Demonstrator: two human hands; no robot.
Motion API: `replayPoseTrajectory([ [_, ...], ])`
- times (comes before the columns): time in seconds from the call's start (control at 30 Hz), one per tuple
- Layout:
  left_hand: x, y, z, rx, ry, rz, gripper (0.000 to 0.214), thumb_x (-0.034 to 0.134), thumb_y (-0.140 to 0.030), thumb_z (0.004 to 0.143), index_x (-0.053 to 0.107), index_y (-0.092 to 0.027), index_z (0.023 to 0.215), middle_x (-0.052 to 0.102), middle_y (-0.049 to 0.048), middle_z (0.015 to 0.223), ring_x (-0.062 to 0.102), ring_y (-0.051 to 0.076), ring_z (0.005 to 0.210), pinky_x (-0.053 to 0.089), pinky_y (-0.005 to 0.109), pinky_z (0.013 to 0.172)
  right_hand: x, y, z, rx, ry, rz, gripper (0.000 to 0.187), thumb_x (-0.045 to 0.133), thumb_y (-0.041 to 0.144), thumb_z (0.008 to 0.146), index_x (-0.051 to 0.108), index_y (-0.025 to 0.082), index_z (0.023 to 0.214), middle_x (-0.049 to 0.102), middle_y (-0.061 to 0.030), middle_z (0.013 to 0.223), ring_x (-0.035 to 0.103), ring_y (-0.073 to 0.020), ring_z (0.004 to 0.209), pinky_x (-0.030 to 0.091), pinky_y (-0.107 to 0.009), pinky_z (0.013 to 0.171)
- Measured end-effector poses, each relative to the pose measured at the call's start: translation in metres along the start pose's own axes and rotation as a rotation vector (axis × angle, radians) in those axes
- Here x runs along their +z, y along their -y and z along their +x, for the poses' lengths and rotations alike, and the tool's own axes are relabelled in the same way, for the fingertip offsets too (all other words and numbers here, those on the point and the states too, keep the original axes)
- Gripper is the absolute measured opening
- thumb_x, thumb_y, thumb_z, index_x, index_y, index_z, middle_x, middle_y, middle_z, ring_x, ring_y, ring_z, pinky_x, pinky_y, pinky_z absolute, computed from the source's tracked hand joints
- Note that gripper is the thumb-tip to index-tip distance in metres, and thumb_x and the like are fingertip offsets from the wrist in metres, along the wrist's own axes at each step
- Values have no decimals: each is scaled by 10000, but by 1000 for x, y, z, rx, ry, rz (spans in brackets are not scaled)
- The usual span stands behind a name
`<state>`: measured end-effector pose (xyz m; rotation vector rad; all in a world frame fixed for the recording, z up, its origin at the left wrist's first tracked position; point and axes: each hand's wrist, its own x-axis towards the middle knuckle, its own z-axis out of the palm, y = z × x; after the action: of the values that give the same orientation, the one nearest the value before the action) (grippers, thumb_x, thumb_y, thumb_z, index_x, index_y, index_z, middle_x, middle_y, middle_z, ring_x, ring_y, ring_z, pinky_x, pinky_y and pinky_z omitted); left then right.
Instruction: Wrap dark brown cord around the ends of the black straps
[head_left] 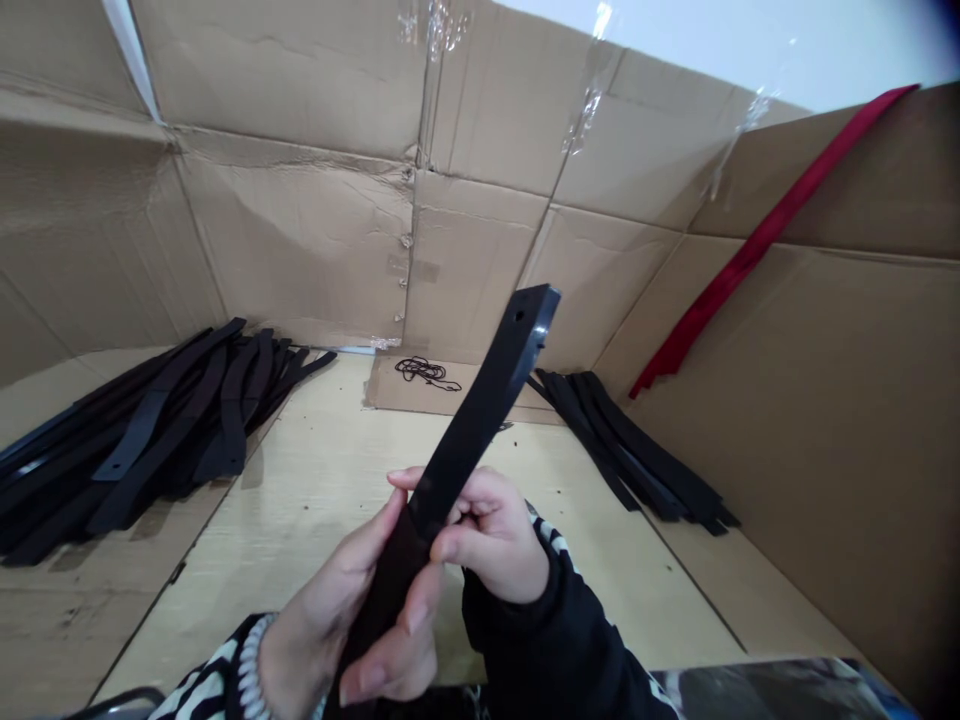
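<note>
A long, flat black strip (474, 420) with a small hole near its upper end slants up and away from me in the middle of the view. Its lower part sits inside a dark cloth sleeve (386, 565). My left hand (319, 610) is wrapped around the sleeved part, with the thumb along its left side. At the sleeve's upper edge my right hand (502, 535) is closed, its thumb on the strip and its curled fingers behind it. The strip's bottom end is hidden by my left hand and the frame edge.
Many dark strips lie heaped at left (187, 400); several black flat pieces (637, 450) lie at right. A thin dark cord (424, 372) is coiled at the back. Cardboard walls (300, 230) surround the pale tabletop (300, 500). A red ribbon (772, 225) hangs over the right wall.
</note>
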<state>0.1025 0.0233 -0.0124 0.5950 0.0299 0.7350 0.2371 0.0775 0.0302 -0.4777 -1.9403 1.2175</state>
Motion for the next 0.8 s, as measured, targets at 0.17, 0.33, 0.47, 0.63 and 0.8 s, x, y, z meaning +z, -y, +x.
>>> replayPoseTrajectory([
  [0.17,20,3,5,80,-412,341,509,486,-657,821,547,-154,779,475,-29,449,367,54,286,268,131,288,7,11,-6,194,-158,274,424,829,456,577,628,132,762,365,77,445,291,-24,361,241,-156,342],
  [0.33,45,8,3,357,-555,522,604,491,-743,757,555,-152,865,498,-14,601,436,58,447,375,132,391,15,30,-13,321,-220,389,337,841,294,580,562,150,703,386,85,415,533,-122,343,421,-179,332],
  [0.47,45,8,-2,394,-589,637,488,513,-609,844,575,-128,791,550,11,614,520,73,513,444,151,492,13,33,-15,265,-214,352,233,779,266,687,599,143,768,450,69,429,572,-137,365,409,-167,322],
  [0.63,33,4,-9,247,-489,432,567,466,-646,847,623,-106,770,565,24,530,497,66,392,379,137,391,4,28,-9,173,-64,232,222,744,305,738,677,111,825,419,67,420,499,-63,377,291,-139,369],
  [0.8,20,5,-7,168,-262,243,590,371,-615,899,642,-109,761,466,-7,438,369,45,304,302,127,310,-2,14,-7,80,69,229,367,685,395,799,683,105,1024,315,86,463,291,-25,399,218,-170,412],
])
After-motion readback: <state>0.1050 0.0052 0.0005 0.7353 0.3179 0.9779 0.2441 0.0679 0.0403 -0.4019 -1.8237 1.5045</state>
